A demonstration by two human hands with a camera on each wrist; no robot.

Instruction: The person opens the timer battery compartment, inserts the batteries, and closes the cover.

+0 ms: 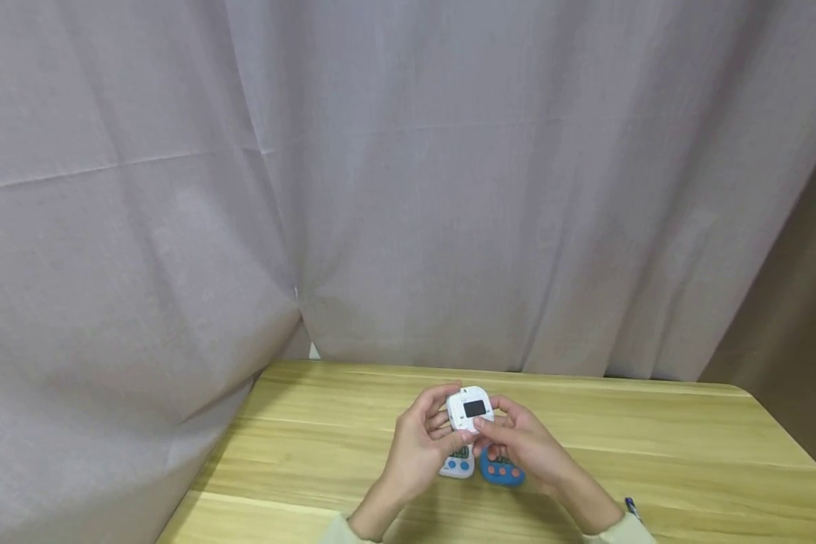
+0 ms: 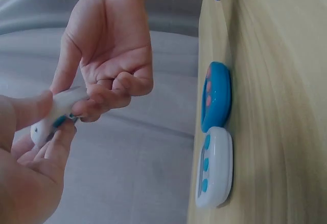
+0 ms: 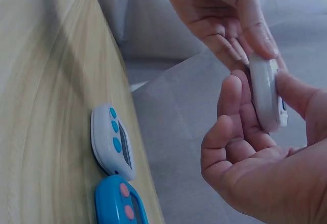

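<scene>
Above the table, both hands hold a white digital timer (image 1: pixel 474 408), its back with a dark rectangle facing up in the head view. My left hand (image 1: pixel 415 449) grips it from the left, thumb on one edge and fingers behind. From the right, my right hand (image 1: pixel 527 446) pinches it, thumb pressed on the back near the dark rectangle. A blue button shows on the held timer's underside in the left wrist view. Below lie a second white timer (image 2: pixel 214 168) with blue buttons and a blue timer (image 2: pixel 218 96) with pinkish-orange buttons, side by side.
The wood-grain table (image 1: pixel 313 438) runs back to a grey curtain (image 1: pixel 408 189). A dark blue pen-like stick (image 1: pixel 632 508) lies near the right forearm, partly hidden by the sleeve.
</scene>
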